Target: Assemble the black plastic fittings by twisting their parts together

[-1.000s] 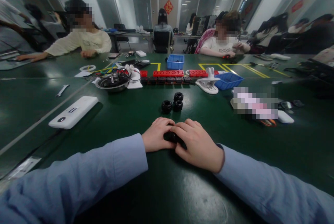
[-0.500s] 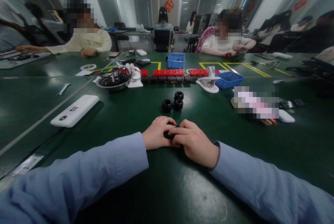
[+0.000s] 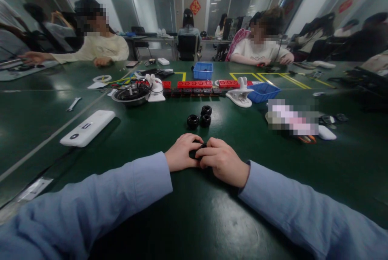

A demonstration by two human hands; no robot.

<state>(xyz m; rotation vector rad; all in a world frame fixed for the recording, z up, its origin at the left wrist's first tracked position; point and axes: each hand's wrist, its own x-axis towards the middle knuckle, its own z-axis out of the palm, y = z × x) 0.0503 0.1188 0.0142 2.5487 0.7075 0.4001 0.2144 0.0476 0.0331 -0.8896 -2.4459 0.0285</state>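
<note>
My left hand (image 3: 183,153) curls around a black round part (image 3: 193,154) low over the green table, fingers and thumb closed on its sides. My right hand (image 3: 223,160) presses its bent fingers onto the same part from the right. Most of the part is covered by fingers, so its exact kind is hard to make out. Just beyond the hands lie three small black rubber tyres: a left tyre (image 3: 192,125), a back tyre (image 3: 206,112) and a front right tyre (image 3: 206,123).
A white power bank (image 3: 87,128) with a cable lies left, near a wrench (image 3: 74,104). Farther back are a metal bowl (image 3: 133,101), a red power strip (image 3: 194,84), a white clip stand (image 3: 239,97) and a blue bin (image 3: 263,92). Two people sit opposite.
Both hands stay closed around the black part in nearly the same place. The right hand and forearm have shifted slightly left, and the view has turned a little.
</note>
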